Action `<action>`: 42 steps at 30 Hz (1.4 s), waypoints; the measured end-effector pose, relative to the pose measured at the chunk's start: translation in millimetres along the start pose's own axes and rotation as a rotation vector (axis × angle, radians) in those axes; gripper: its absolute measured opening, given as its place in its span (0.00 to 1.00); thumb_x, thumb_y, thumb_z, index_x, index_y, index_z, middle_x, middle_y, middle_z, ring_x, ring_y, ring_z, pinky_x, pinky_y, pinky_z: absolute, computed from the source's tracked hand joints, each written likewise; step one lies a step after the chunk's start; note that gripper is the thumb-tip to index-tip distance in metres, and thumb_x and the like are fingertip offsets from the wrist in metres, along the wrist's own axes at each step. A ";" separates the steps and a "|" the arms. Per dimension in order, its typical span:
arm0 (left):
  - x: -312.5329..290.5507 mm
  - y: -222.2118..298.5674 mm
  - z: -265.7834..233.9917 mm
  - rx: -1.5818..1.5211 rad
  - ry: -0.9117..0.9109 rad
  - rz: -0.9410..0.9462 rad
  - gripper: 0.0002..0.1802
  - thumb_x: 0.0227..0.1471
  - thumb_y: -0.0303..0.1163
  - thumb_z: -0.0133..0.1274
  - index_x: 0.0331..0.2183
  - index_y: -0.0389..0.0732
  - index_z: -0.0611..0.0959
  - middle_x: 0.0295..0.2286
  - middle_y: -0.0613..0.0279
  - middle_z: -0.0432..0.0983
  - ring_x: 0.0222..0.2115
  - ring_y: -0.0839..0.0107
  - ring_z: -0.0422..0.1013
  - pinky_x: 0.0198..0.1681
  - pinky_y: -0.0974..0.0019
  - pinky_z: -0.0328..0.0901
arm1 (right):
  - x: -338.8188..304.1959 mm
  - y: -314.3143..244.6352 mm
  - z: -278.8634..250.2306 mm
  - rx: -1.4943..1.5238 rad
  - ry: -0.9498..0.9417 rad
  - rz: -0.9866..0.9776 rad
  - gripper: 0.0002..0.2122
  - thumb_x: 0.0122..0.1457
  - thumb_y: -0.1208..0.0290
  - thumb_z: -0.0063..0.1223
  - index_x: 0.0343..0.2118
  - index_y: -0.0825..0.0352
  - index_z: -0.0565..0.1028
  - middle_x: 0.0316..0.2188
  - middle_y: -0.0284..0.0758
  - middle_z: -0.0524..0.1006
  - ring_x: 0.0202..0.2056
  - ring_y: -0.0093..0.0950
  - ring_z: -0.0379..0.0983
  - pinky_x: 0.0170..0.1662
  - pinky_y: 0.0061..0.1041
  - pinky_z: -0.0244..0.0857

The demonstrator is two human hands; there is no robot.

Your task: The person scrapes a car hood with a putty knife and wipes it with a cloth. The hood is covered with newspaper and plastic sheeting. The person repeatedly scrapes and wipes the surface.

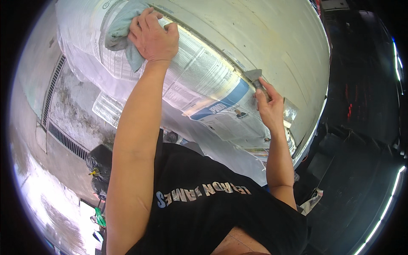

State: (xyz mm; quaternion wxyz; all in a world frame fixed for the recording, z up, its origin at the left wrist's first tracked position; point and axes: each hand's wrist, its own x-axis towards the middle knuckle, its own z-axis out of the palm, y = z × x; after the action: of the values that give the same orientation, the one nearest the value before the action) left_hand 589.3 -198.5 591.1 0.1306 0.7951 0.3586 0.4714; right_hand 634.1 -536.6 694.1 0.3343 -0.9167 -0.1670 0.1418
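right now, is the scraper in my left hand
No, your right hand holds the scraper, while your left hand is on the rag.

Panel point(284, 46): bare part ahead and to the right. Newspaper point(195, 55) along the panel's near edge, on the person's side. Plastic sheet point(174, 117) beyond the newspaper's near edge, between it and the person. Cloth point(117, 34) on the newspaper, toward its far left end; left hand point(155, 38) over the cloth. Scraper point(254, 75) right of the cloth and nearer, blade at the panel–newspaper border; right hand point(270, 104) around its handle. Floor, left of panel: grate point(68, 140); bag point(100, 159) beside the grate's near end.
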 end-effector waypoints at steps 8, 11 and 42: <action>-0.5 5.4 0.0 -0.008 -0.001 0.003 0.17 0.41 0.34 0.55 0.37 0.46 0.76 0.51 0.66 0.72 0.55 0.54 0.61 0.59 0.46 0.52 | 8.0 -5.6 22.7 -0.112 0.126 -0.081 0.19 0.64 0.68 0.53 0.55 0.70 0.76 0.43 0.43 0.83 0.31 0.21 0.76 0.40 0.23 0.69; -1.2 0.7 -0.5 0.013 0.021 0.038 0.18 0.40 0.33 0.55 0.38 0.44 0.76 0.51 0.64 0.71 0.54 0.53 0.61 0.57 0.45 0.53 | 2.9 -52.7 23.2 -0.101 0.061 0.086 0.18 0.62 0.71 0.52 0.53 0.73 0.77 0.47 0.51 0.81 0.37 0.36 0.82 0.46 0.29 0.71; 2.0 3.4 -0.7 0.001 -0.019 0.032 0.19 0.40 0.34 0.55 0.38 0.44 0.75 0.51 0.62 0.71 0.55 0.52 0.59 0.58 0.45 0.50 | -1.5 -46.7 39.7 -0.137 0.201 -0.042 0.18 0.61 0.72 0.52 0.51 0.76 0.77 0.47 0.55 0.79 0.52 0.49 0.76 0.57 0.37 0.67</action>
State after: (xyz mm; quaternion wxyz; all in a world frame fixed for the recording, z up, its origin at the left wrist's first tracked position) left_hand 590.8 -199.6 594.7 0.1262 0.8052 0.3449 0.4656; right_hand 608.2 -481.1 695.9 0.2890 -0.9432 -0.1612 0.0303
